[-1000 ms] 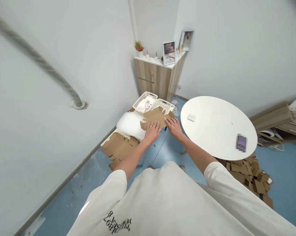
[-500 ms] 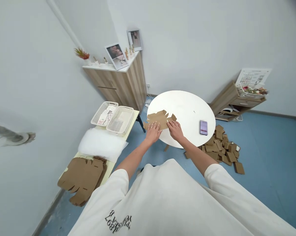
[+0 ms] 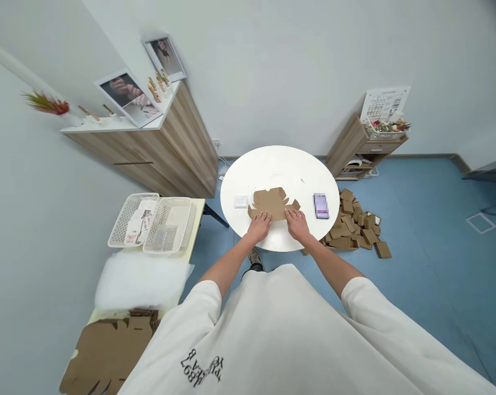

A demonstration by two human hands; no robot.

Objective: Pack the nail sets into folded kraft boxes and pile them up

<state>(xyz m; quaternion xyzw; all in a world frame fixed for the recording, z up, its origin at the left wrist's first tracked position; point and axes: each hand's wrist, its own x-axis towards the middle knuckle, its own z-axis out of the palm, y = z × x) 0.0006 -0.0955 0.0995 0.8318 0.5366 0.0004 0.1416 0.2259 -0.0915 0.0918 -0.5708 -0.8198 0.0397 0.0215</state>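
A flat brown cardboard box blank (image 3: 271,202) with cut flaps lies over the round white table (image 3: 276,164), its near edge toward me. My left hand (image 3: 259,226) grips the near left part of the blank, fingers on top of the card. My right hand (image 3: 296,224) grips its near right part beside the side flap. Both thumbs are hard to make out. To the left of the blank lies a small white flat packet (image 3: 240,202), and to its right a phone (image 3: 321,206) with a blurred purple screen.
Folded brown boxes (image 3: 355,225) lie heaped on the blue floor at the right. A side table at the left holds two white baskets (image 3: 169,225), white foam sheeting (image 3: 141,281) and stacked cardboard blanks (image 3: 108,351). A wooden cabinet (image 3: 178,148) and a shelf unit (image 3: 357,145) stand behind.
My view has turned to the right. The blank has come to lie nearer the table's middle, still in both hands. The white packet, hidden before, now shows at its left.
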